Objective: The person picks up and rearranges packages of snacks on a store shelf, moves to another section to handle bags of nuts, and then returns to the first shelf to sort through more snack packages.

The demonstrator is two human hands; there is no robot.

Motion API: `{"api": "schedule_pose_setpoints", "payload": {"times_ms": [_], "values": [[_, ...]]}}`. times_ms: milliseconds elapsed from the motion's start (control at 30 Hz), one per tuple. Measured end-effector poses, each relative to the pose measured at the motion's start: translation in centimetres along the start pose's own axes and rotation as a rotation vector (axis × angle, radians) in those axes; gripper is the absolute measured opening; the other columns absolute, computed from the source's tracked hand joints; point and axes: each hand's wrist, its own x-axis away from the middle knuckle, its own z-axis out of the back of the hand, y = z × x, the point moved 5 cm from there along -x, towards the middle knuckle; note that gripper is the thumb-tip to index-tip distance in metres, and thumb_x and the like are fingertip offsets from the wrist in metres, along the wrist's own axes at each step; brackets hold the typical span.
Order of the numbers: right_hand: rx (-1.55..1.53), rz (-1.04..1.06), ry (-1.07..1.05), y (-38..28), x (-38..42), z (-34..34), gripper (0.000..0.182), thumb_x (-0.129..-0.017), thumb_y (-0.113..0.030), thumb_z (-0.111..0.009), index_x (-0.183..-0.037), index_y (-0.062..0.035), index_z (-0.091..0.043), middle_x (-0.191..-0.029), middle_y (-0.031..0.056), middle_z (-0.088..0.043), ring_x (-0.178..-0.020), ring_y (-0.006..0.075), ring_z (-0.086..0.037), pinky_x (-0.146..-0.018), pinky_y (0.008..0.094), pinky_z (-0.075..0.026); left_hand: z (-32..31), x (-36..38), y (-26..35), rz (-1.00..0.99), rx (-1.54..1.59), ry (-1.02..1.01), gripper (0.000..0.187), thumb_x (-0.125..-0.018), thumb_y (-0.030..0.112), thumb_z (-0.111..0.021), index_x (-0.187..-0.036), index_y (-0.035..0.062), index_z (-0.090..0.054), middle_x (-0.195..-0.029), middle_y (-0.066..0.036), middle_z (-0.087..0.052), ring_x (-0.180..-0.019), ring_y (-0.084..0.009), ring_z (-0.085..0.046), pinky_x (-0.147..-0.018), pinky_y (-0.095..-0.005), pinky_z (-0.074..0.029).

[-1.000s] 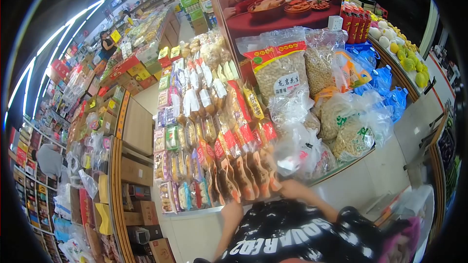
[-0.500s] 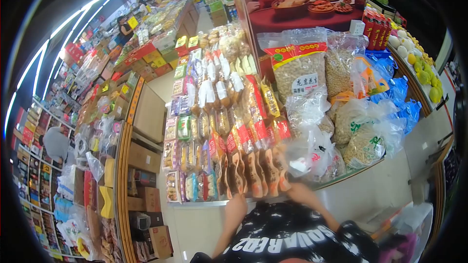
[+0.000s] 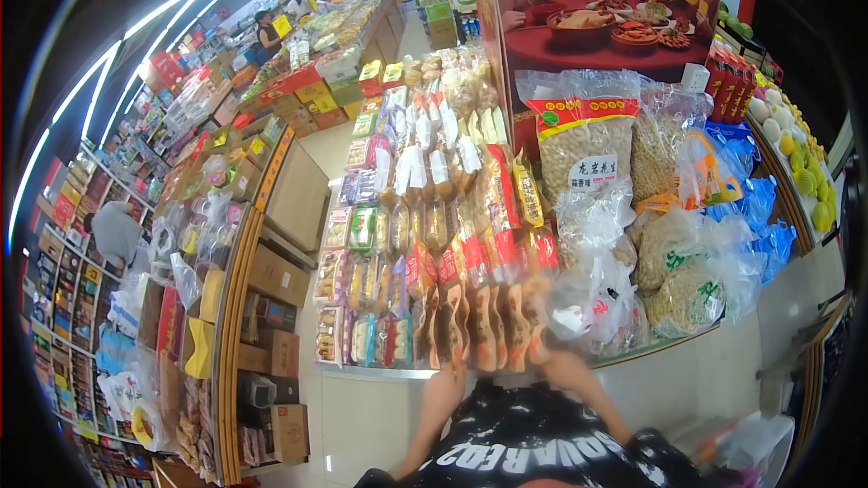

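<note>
our left hand and right hand are at the brown packets by the surface's near edge; we cannot tell if either grasps. the packets stand side by side, seemingly on edge, perhaps to save room.

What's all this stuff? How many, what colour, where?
brown packets: several, brown, front middle
wrapped snacks: many, mixed colours, behind packets
peanut bags: several, clear, right
blue bags: several, blue, farther right
poster: one, mostly red, back
bottles: several, red, beside poster
fruit: many, mixed, far right
cardboard boxes: several, brown, lower left
people: at least two, grey and dark tops, left
shirt: one, black, bottom
left hand: one, bare, at packets
right hand: one, bare, near packets
</note>
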Motion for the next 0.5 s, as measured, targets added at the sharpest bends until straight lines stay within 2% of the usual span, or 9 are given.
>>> {"api": "schedule_pose_setpoints", "payload": {"times_ms": [67, 133, 267, 333, 500], "values": [[0.003, -0.003, -0.003, 0.8, 0.0, -0.8, 0.033, -0.090, -0.031, -0.049, -0.104, -0.0043, -0.065, -0.095, 0.0246, -0.066, -0.092, 0.0432, -0.063, -0.082, 0.0497, -0.048, 0.6, 0.1, 0.3, -0.001, -0.025, -0.025, 0.040, -0.095, 0.040, -0.051, -0.094, 0.0017, -0.062, -0.079, -0.025, -0.066, -0.080, -0.0445, -0.064, -0.071, -0.0527, -0.048], [-0.077, 0.001, 0.089, 2.2, -0.2, -1.5, 0.034, -0.091, -0.032, -0.052, -0.105, -0.0046, -0.065, -0.095, 0.0242, -0.066, -0.092, 0.0432, -0.063, -0.081, 0.0489, -0.049, 0.7, -0.1, 0.9, -0.035, -0.091, -0.135, 0.044, -0.095, 0.042, -0.050, -0.097, 0.0002, -0.061, -0.082, -0.027, -0.066, -0.081, -0.0457, -0.064, -0.072, -0.0538, -0.050], [-0.128, -0.013, 0.111, 1.9, 0.4, -1.3, 0.033, -0.091, -0.032, -0.054, -0.106, -0.0051, -0.065, -0.095, 0.0235, -0.066, -0.092, 0.0430, -0.063, -0.080, 0.0482, -0.049, 0.6, -0.4, 0.9, -0.060, -0.091, -0.133, 0.045, -0.095, 0.043, -0.050, -0.097, 0.0001, -0.061, -0.083, -0.026, -0.067, -0.082, -0.0451, -0.065, -0.073, -0.0537, -0.049], [-0.140, -0.025, 0.114, 2.4, 0.3, -1.6, 0.031, -0.091, -0.030, -0.055, -0.107, -0.0056, -0.065, -0.095, 0.0232, -0.066, -0.092, 0.0425, -0.063, -0.080, 0.0476, -0.049, 0.8, -0.7, 1.2, -0.066, -0.060, -0.151, 0.040, -0.094, 0.042, -0.053, -0.100, 0.0035, -0.062, -0.086, -0.025, -0.066, -0.084, -0.0435, -0.064, -0.074, -0.0500, -0.049], [-0.110, -0.016, 0.092, 2.3, 0.6, -1.3, 0.032, -0.091, -0.032, -0.054, -0.106, -0.0049, -0.065, -0.095, 0.0234, -0.066, -0.092, 0.0424, -0.063, -0.080, 0.0475, -0.049, 1.1, -1.0, 2.0, -0.059, -0.103, -0.177, 0.035, -0.093, 0.038, -0.053, -0.104, 0.0056, -0.062, -0.089, -0.024, -0.067, -0.088, -0.0419, -0.064, -0.076, -0.0496, -0.049]]}}
